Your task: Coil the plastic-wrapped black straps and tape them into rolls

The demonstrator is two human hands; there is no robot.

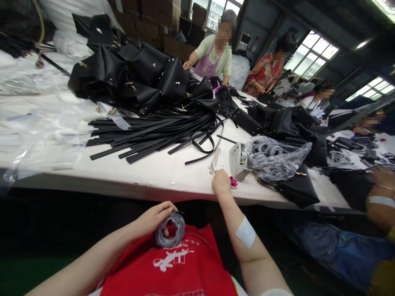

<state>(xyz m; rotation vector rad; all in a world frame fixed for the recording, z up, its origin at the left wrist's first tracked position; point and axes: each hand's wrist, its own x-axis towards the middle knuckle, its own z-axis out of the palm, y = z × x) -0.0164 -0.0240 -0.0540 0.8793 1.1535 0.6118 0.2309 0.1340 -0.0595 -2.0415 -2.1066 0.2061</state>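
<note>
My left hand (162,216) is closed round a grey, glossy coiled roll (176,242), held low in front of the red apron (200,263). A thumb or finger reaches through its open middle. On the table's front edge rests my right hand (221,182), its fingers curled in; what they hold, if anything, is hidden. Just beyond the knuckles lie small pale paper or card pieces (218,158). A grey-white boxy device (238,160) stands right of that hand, with a magenta scrap (233,181) beside the wrist.
Black straps (148,133) spread across the white table (148,176). Behind them are piled black bags (138,65). On the right, a clear plastic bag (277,158) holds several ring-shaped rolls near more black bags (286,121). Co-workers stand across the table; another person's arm (382,197) reaches in at right.
</note>
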